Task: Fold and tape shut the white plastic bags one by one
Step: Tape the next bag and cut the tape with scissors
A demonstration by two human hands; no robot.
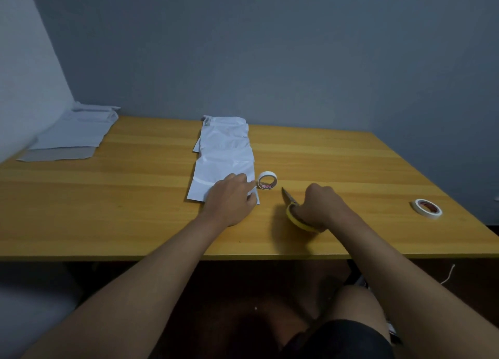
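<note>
White crinkled plastic, a long flattened bag (225, 156), lay lengthwise in the middle of the yellow wooden tabletop (135, 196), its near end under the left hand (232, 196). That hand rested on the bag's near right corner with its fingers loosely bent and pointing towards a small upright roll of white tape (267, 180) standing just beside the bag's right edge; whether they pinched a strip of tape or only pressed the plastic could not be told. The right hand (317, 207) was curled around the yellow handles of a pair of scissors (295, 210), the closed blades pointing away towards the roll. A second white tape roll (427, 209) lay flat well apart at the right, and a pile of white and grey bags (73, 134) sat at the far left corner.

The step in hand looked to be cutting tape for this bag. To do it well, the left hand would need to keep the fold pressed flat while drawing the strip taut, so the blades meet it cleanly near the roll without nicking the plastic. Slack tape would likely curl and stick to itself.
</note>
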